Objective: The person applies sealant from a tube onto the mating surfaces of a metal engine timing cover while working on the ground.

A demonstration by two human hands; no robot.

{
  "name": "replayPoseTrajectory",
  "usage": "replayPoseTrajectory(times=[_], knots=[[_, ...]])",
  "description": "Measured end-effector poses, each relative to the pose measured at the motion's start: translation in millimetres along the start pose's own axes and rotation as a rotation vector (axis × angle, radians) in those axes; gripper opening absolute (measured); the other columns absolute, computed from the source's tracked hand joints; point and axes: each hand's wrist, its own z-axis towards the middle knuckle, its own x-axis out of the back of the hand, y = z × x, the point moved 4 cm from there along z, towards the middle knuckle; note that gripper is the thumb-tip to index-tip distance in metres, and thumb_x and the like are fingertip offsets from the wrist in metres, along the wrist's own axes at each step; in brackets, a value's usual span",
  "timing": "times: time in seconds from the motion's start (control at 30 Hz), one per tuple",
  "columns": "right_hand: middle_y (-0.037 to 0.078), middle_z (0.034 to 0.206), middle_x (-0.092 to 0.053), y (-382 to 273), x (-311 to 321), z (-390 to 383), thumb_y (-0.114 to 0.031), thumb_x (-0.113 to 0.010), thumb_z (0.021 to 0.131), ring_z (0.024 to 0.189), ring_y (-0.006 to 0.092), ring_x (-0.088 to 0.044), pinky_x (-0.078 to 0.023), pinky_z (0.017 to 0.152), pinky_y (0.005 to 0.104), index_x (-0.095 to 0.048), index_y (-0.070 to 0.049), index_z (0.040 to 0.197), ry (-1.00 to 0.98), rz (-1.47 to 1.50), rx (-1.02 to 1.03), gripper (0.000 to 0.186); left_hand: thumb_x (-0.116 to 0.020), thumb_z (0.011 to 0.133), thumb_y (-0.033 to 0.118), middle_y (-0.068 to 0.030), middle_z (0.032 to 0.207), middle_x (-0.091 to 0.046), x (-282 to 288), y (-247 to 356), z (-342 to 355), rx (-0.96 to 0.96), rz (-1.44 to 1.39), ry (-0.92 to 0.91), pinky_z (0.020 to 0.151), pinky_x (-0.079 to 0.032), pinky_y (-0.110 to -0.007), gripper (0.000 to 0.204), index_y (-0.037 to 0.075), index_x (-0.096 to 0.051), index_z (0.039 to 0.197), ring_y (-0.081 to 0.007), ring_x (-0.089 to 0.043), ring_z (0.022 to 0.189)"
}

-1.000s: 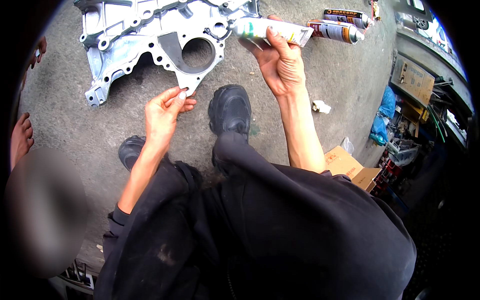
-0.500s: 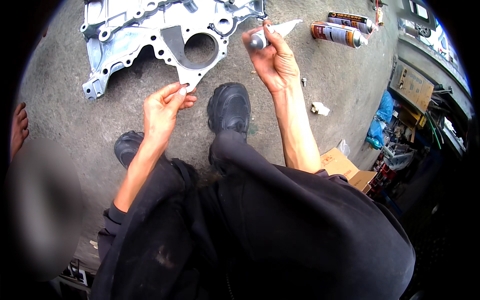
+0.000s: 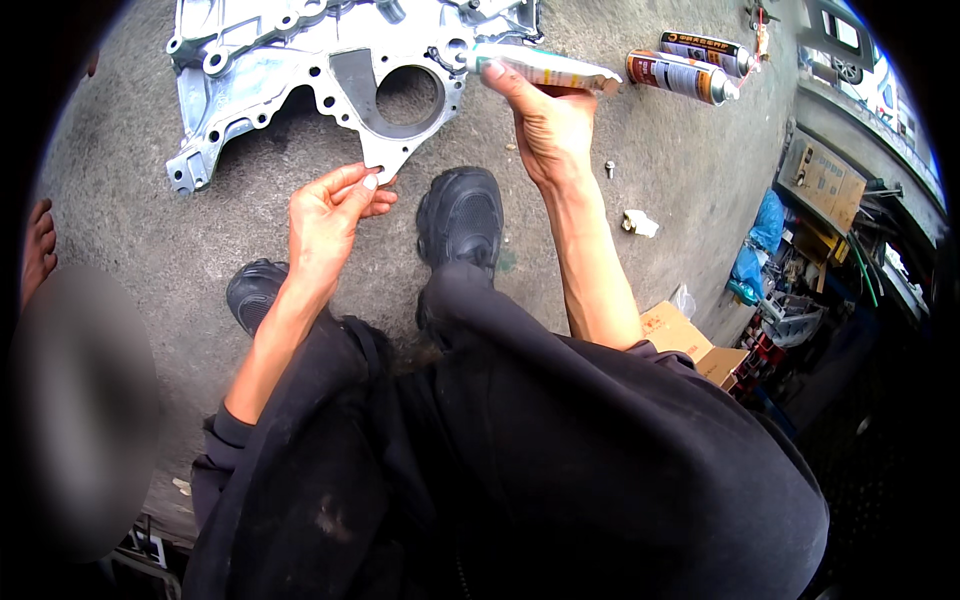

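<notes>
A silver cast-metal engine cover lies at the top of the head view, its upper part cut off by the frame. My left hand pinches the cover's pointed near corner between thumb and fingers. My right hand is closed round a squeeze tube, pale with a flattened, folded end toward the right. The tube's tip points left, at the small round opening on the cover's right side. Black sealant-like material rings that opening; whether the tip touches it I cannot tell.
Two spray cans lie right of the tube. A small bolt and a crumpled whitish scrap are on the concrete floor. Another person's hand shows at the left. A cardboard box and blue plastic bag are at right.
My right hand has turned the tube over, so its tip now points left at the cover instead of its flat end pointing up right. My left hand keeps its pinch on the corner.
</notes>
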Motion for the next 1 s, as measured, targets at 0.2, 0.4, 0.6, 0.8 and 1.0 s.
replayPoseTrajectory(times=[0.2,0.4,0.6,0.8,1.0], knots=[[0.008,0.094,-0.073,-1.2,-13.1,0.1,-0.008,-0.090,0.072,0.083,0.0149,-0.069,-0.055,0.078,0.0278,-0.072,0.002,0.101,0.039,-0.292,0.038,0.035,-0.061,0.100,0.012,-0.0184,0.112,-0.071,-0.2,1.1,-0.9,-0.005,0.004,0.006,0.084,-0.057,-0.032,0.034,-0.010,-0.061,0.125,-0.0204,-0.071,0.094],[0.008,0.094,-0.073,3.1,-11.2,4.1,-0.010,-0.090,0.072,0.083,0.0147,-0.068,-0.055,0.077,0.0280,-0.072,0.002,0.100,0.054,-0.357,0.049,0.035,-0.060,0.100,0.012,-0.0178,0.112,-0.071,0.1,-0.3,-0.4,-0.001,0.004,-0.002,0.084,-0.057,-0.031,0.034,-0.010,-0.060,0.125,-0.0203,-0.071,0.094],[0.008,0.094,-0.073,1.4,-5.2,2.4,-0.011,-0.091,0.072,0.083,0.0146,-0.068,-0.055,0.078,0.0277,-0.072,0.002,0.101,0.061,-0.396,0.082,0.037,-0.061,0.100,0.013,-0.0177,0.112,-0.071,0.2,-1.3,0.4,-0.002,-0.003,-0.003,0.084,-0.057,-0.031,0.034,-0.010,-0.061,0.125,-0.0204,-0.071,0.094],[0.007,0.091,-0.073,-1.7,-2.0,-2.3,-0.012,-0.090,0.072,0.080,0.0144,-0.068,-0.056,0.077,0.0287,-0.073,0.002,0.099,0.086,-0.483,0.080,0.035,-0.062,0.099,0.014,-0.0176,0.111,-0.072,0.7,-1.5,0.4,-0.004,-0.006,0.003,0.083,-0.057,-0.031,0.034,-0.010,-0.062,0.124,-0.0203,-0.071,0.093],[0.008,0.091,-0.074,1.8,3.0,-5.7,-0.012,-0.090,0.072,0.081,0.0141,-0.069,-0.056,0.078,0.0289,-0.074,0.003,0.098,0.112,-0.456,0.077,0.033,-0.062,0.099,0.014,-0.0175,0.110,-0.072,-0.2,-0.6,0.3,-0.004,-0.009,0.002,0.083,-0.057,-0.031,0.034,-0.010,-0.062,0.123,-0.0204,-0.071,0.093]])
